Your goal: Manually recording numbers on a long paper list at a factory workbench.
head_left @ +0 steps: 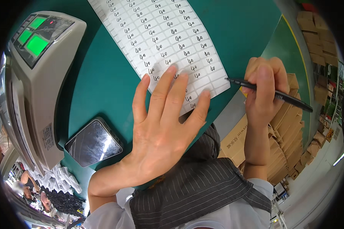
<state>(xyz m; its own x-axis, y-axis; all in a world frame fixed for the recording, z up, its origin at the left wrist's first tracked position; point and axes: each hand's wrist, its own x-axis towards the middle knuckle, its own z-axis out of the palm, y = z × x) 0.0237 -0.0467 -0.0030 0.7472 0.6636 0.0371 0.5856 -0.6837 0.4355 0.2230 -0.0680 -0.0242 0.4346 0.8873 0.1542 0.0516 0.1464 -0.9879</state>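
Observation:
A long white sheet of small label cells (pixel 168 38) lies on the green tabletop (pixel 237 26). Handwritten ink marks fill most of its cells, while a few near its lower right corner are blank. My left hand (pixel 160 129) rests flat on the sheet's near end, fingers spread and pointing away from me. A slim black pen (pixel 294 101) is gripped in my right hand (pixel 264 89), just off the sheet's right edge. The pen's tip is close to the sheet's edge by the blank cells; whether it touches the paper, I cannot tell.
On the left stands a pale weighing scale (pixel 65 57) with lit green displays. A dark-screened phone (pixel 94 143) lies beside it. Flattened brown cardboard (pixel 290 141) is stacked low on the right, with more boxes (pixel 311 38) beyond. Another person (pixel 28 185) appears at the far lower left.

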